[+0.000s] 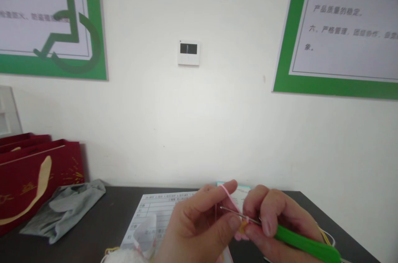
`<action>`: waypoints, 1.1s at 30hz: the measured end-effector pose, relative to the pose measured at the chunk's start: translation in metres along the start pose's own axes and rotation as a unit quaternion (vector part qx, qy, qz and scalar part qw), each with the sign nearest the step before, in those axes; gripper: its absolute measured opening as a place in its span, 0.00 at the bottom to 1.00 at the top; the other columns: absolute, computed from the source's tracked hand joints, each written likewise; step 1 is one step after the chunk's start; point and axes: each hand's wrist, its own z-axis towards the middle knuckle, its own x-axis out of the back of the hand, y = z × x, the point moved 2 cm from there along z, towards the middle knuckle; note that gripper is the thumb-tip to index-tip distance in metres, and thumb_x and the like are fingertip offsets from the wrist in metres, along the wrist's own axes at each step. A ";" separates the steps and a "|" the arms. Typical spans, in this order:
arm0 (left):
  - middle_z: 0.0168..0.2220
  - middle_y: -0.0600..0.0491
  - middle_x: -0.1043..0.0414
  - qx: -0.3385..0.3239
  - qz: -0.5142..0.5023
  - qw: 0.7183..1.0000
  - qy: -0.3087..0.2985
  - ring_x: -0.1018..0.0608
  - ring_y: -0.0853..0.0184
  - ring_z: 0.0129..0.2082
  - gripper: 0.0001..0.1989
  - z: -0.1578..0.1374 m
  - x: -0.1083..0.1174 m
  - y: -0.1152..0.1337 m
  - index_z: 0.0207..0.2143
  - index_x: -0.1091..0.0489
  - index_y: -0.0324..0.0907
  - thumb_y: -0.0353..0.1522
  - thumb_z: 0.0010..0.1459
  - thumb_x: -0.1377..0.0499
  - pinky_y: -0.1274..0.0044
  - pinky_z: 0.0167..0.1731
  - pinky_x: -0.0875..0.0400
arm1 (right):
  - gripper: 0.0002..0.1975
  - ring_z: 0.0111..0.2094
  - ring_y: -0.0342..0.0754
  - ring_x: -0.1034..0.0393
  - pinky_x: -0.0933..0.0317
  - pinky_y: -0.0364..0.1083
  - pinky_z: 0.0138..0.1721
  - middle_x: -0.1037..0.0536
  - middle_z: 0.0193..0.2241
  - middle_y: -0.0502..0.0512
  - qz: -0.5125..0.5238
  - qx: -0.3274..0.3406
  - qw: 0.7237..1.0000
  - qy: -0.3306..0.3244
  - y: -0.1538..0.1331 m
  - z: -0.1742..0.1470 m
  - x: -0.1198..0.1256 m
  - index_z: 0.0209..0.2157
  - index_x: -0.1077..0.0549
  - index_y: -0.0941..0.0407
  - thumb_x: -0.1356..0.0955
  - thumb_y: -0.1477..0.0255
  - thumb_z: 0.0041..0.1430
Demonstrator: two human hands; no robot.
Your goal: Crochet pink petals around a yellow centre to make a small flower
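Note:
My right hand [281, 209] is closed around a crochet hook [306, 243] with a green handle, its thin metal shaft pointing left. A strand of pink yarn [229, 197] runs over the raised index finger of my left hand [195, 223] and down to the shaft. Between my left thumb and the right fingertips sits a small pink and yellow crocheted piece [243, 227], mostly covered by the fingers. The shaft passes at the top of this piece, near pink loops.
Under my hands, a printed sheet [138, 222] lies on the dark table [93, 230]. White yarn [126, 256] is at the bottom edge. Grey cloth [66, 211] lies by red gift bags [62, 167] at left. A white wall [186, 130] stands behind.

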 end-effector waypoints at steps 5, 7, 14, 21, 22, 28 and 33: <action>0.30 0.53 0.23 -0.009 -0.006 1.000 0.016 0.23 0.68 0.34 0.17 0.001 0.001 -0.001 0.43 0.17 0.49 0.35 0.48 0.26 0.72 0.43 0.25 | 0.12 0.27 0.40 0.30 0.32 0.37 0.30 0.25 0.26 0.47 0.000 0.002 1.000 -0.004 0.000 0.005 0.007 0.24 0.27 0.52 0.22 0.75 0.53; 0.31 0.52 0.22 -0.011 0.002 1.000 0.022 0.22 0.67 0.34 0.18 0.002 0.002 -0.004 0.45 0.18 0.48 0.35 0.50 0.27 0.71 0.44 0.25 | 0.12 0.27 0.40 0.30 0.33 0.36 0.30 0.24 0.26 0.47 0.006 -0.007 1.000 -0.013 0.001 0.007 0.007 0.24 0.27 0.52 0.22 0.76 0.53; 0.35 0.51 0.20 -0.065 0.048 0.996 0.025 0.22 0.66 0.36 0.15 0.001 0.002 -0.004 0.45 0.18 0.50 0.31 0.54 0.31 0.71 0.47 0.26 | 0.11 0.28 0.38 0.29 0.32 0.35 0.32 0.24 0.27 0.45 0.026 -0.026 0.999 0.014 0.007 0.006 0.002 0.25 0.27 0.53 0.23 0.74 0.55; 0.34 0.51 0.22 -0.024 0.022 0.999 0.024 0.21 0.65 0.36 0.24 0.000 0.003 -0.003 0.50 0.21 0.46 0.35 0.48 0.27 0.70 0.45 0.25 | 0.11 0.30 0.40 0.30 0.35 0.36 0.32 0.24 0.28 0.47 -0.027 -0.008 1.000 -0.013 0.008 0.005 0.009 0.26 0.28 0.52 0.24 0.71 0.57; 0.33 0.52 0.22 -0.009 0.019 1.000 0.023 0.21 0.65 0.35 0.27 0.000 0.002 -0.003 0.51 0.21 0.45 0.35 0.46 0.26 0.70 0.45 0.25 | 0.11 0.30 0.40 0.31 0.35 0.36 0.32 0.24 0.29 0.47 -0.024 -0.012 1.000 -0.011 0.008 0.005 0.009 0.26 0.28 0.52 0.24 0.70 0.57; 0.27 0.56 0.24 0.008 0.009 0.999 0.033 0.21 0.69 0.29 0.28 0.004 -0.001 0.000 0.50 0.21 0.43 0.36 0.44 0.25 0.73 0.39 0.25 | 0.11 0.29 0.45 0.30 0.33 0.43 0.32 0.23 0.31 0.52 -0.055 0.019 0.991 -0.121 -0.001 0.010 0.016 0.33 0.23 0.51 0.31 0.60 0.65; 0.26 0.57 0.25 -0.021 0.008 0.998 0.064 0.23 0.71 0.27 0.27 0.004 -0.002 -0.003 0.50 0.21 0.42 0.31 0.45 0.26 0.75 0.38 0.26 | 0.18 0.28 0.48 0.28 0.34 0.44 0.30 0.24 0.26 0.53 -0.166 0.138 0.974 -0.067 -0.010 0.006 0.019 0.31 0.21 0.51 0.37 0.60 0.70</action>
